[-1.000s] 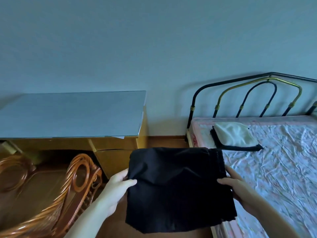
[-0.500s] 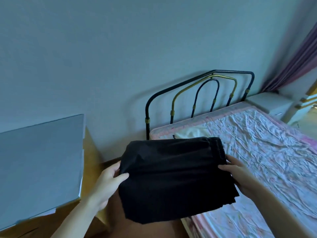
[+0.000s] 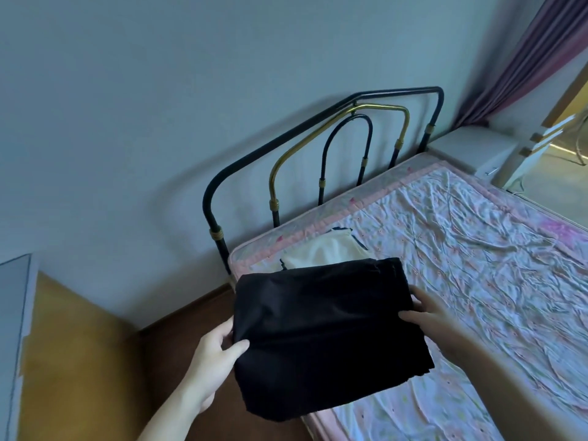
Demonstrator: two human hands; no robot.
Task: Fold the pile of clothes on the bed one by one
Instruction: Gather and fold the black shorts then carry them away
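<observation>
A folded black garment [image 3: 321, 332] hangs flat between both my hands, over the near left corner of the bed [image 3: 471, 256]. My left hand [image 3: 213, 361] grips its left edge, thumb on top. Its right edge is gripped by my right hand [image 3: 429, 316], fingers on top. Behind it, on the sheet near the headboard, lies a folded white garment [image 3: 327, 253] resting on a dark folded piece whose edge just shows; the black garment hides their near part.
A black and brass metal headboard [image 3: 321, 154] stands against the wall. A wooden desk with a grey top [image 3: 12, 329] is at the left. A white bedside cabinet [image 3: 471, 151] and a purple curtain [image 3: 521, 58] are at the far right. Wooden floor lies between desk and bed.
The view has swung right, from the desk and wicker chair toward the bed. The black garment, held in both hands, has moved with it over the bed's corner, close to the white garment.
</observation>
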